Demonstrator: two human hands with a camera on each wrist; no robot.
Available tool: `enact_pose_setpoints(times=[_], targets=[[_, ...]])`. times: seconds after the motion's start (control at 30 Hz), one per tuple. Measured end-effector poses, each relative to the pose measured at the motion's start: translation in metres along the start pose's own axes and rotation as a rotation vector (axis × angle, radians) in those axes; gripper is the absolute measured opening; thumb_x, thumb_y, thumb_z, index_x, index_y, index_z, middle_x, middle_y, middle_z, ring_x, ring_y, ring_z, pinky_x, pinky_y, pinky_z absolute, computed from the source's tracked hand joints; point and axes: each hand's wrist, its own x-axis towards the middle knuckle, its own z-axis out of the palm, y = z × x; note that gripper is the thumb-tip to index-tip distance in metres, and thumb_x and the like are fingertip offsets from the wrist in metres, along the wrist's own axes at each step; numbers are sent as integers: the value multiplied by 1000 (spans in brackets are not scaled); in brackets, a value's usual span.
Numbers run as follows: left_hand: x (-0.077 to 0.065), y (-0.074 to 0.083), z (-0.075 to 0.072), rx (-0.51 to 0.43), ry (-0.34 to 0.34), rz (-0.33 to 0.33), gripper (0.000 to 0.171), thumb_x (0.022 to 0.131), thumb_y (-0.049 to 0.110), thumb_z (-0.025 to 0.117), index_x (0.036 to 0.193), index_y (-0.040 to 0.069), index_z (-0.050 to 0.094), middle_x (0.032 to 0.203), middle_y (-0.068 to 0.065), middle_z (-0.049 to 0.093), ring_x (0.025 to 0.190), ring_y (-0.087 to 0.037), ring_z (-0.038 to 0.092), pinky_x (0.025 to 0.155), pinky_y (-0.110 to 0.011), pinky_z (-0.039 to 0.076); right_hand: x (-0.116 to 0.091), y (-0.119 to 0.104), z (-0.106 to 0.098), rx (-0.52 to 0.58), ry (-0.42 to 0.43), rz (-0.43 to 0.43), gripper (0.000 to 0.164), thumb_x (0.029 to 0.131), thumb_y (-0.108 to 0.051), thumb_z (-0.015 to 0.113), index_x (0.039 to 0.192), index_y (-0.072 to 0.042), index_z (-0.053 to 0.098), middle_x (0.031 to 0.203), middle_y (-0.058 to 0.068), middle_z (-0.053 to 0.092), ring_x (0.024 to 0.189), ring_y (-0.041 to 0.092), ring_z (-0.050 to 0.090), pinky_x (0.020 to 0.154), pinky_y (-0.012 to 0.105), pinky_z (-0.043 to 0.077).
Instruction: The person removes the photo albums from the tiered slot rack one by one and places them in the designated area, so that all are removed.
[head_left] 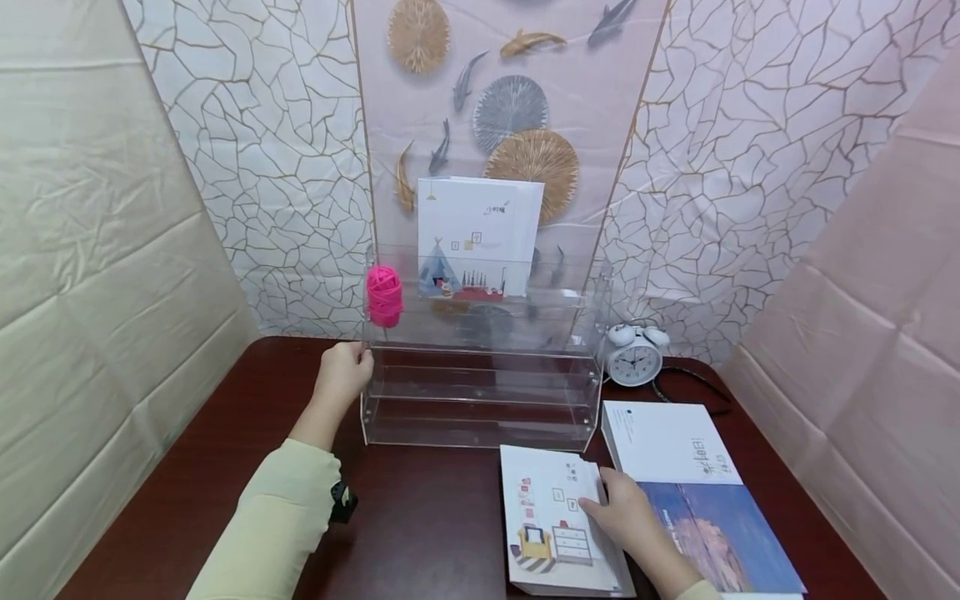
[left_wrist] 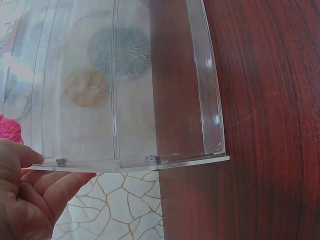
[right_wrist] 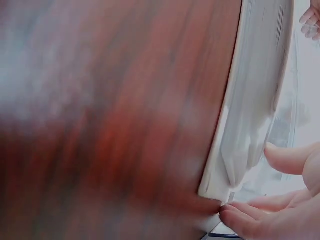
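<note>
A clear acrylic tiered rack [head_left: 480, 433] stands on the table. My left hand [head_left: 341, 377] grips the edge of its left side panel [left_wrist: 145, 165], thumb on the inner face and fingers on the outer. My right hand [head_left: 628, 510] holds a white illustrated book [head_left: 536, 508] by its right side. The thumb lies on the cover, and the other fingers are at the lower edge of the page block [right_wrist: 255, 100]. A second white book [head_left: 480, 212], with a tent drawing, stands upright in the rack's rear tier. Bright pink yarn [head_left: 385, 296] sits at the rack's upper left.
To the right lies a white-and-blue book [head_left: 712, 517], close beside my right forearm. Behind it, a white twin-bell alarm clock [head_left: 633, 358] stands near the rack's right side, with a dark cord [head_left: 693, 375] next to it. Patterned cloth [head_left: 300, 167] hangs behind the dark red table [head_left: 420, 517].
</note>
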Motion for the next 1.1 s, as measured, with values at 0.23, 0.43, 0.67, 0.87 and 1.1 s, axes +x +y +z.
enact_pose_setpoints(times=[0.23, 0.43, 0.67, 0.87, 1.1], targets=[[2, -1, -3, -25, 3, -3, 31, 87, 7, 51, 57, 9, 42, 47, 3, 34, 49, -16, 34, 47, -31, 31, 5, -3, 0, -23, -14, 6, 62, 80, -18, 72, 122, 19, 45, 116, 33, 52, 112, 48, 47, 90, 53, 40], [3, -2, -4, -15, 13, -3, 30, 87, 7, 51, 58, 8, 44, 46, 3, 33, 49, -16, 33, 48, -31, 31, 7, -10, -6, 26, 12, -6, 67, 82, -18, 71, 128, 17, 37, 113, 32, 54, 107, 44, 53, 88, 51, 42], [5, 0, -2, -8, 16, 8, 31, 87, 7, 52, 57, 8, 44, 45, 3, 33, 49, -17, 34, 47, -32, 32, 18, -35, -46, 172, 248, -173, 43, 89, -22, 63, 119, 4, 47, 103, 20, 62, 93, 34, 60, 79, 46, 48], [-1, -1, 0, -22, -4, -17, 34, 88, 7, 52, 56, 10, 40, 45, 3, 32, 46, -14, 32, 46, -29, 30, 44, -70, -92, 325, 287, -464, 32, 91, -23, 62, 115, -2, 55, 98, 9, 65, 85, 17, 62, 73, 27, 50], [-1, -2, 3, -25, -2, -37, 35, 89, 8, 52, 57, 10, 39, 46, 3, 32, 45, -13, 31, 46, -28, 29, 84, -126, -136, 543, 265, -658, 31, 91, -13, 61, 116, 3, 53, 105, 17, 62, 92, 16, 61, 78, 22, 48]])
